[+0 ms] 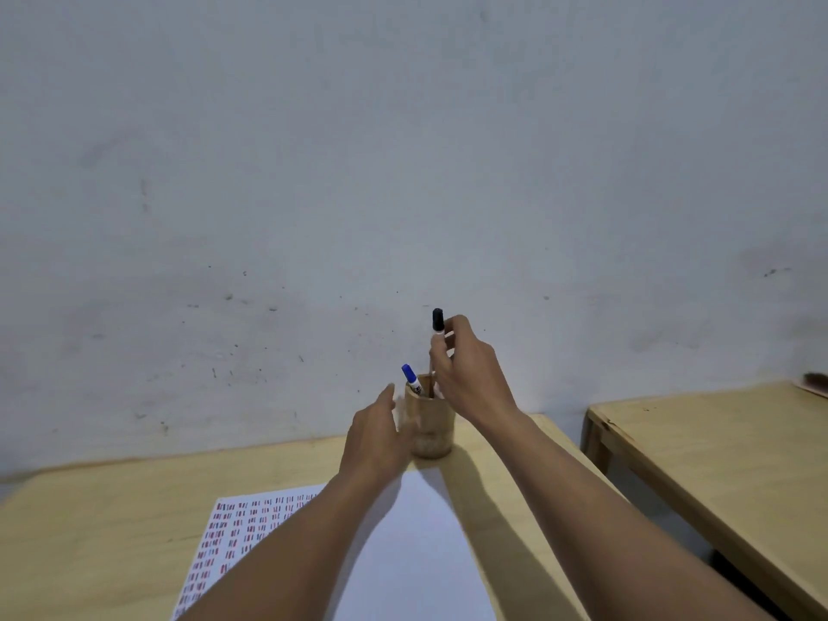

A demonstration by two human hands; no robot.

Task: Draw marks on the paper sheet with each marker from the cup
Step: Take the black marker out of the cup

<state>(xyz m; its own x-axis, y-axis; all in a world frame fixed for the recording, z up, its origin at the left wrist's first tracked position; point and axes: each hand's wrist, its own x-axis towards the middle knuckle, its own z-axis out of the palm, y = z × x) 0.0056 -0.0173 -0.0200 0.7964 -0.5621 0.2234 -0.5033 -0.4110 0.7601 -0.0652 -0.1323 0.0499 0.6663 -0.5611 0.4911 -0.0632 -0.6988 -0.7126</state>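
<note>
A bamboo cup (432, 430) stands at the far edge of the wooden table (98, 531), just beyond the white paper sheet (403, 553). The sheet's left part carries rows of short red, blue and dark marks. A blue-capped marker (411, 378) leans out of the cup to the left. My right hand (470, 369) is above the cup, pinching a black-capped marker (437, 322) upright, its lower end still inside the cup. My left hand (381, 437) is beside the cup's left wall, fingers spread; whether it touches the cup is unclear.
A second wooden table (717, 463) stands to the right, separated by a narrow gap. A scuffed pale wall (403, 172) rises directly behind both tables. A dark object (815, 379) shows at the right frame edge.
</note>
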